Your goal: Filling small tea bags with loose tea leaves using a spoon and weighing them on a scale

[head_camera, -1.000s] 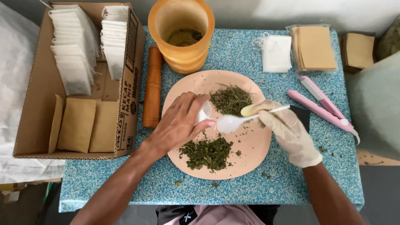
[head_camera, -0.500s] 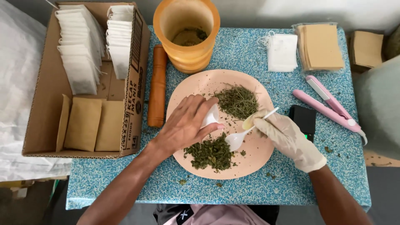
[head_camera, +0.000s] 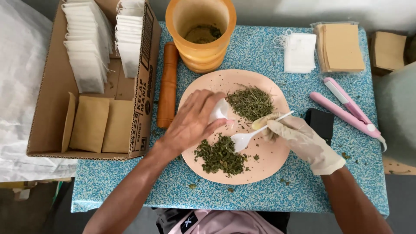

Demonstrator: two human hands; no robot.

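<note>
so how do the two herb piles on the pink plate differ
The far herb pile is pale grey-green and made of thin, needle-like strands; the near herb pile is darker green, in broader, flaky leaf bits. The far one lies toward the plate's back edge, right of the bare left hand; the near one lies toward its front edge, by the bowl of the white plastic spoon in the gloved right hand. Both are loose dried herbs.

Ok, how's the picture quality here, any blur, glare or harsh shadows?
Head view: light is soft and even, no glare, only faint shadows under the left hand and gloved right hand; the plate and white spoon look sharp; the table edges bow slightly near the corners.
</note>
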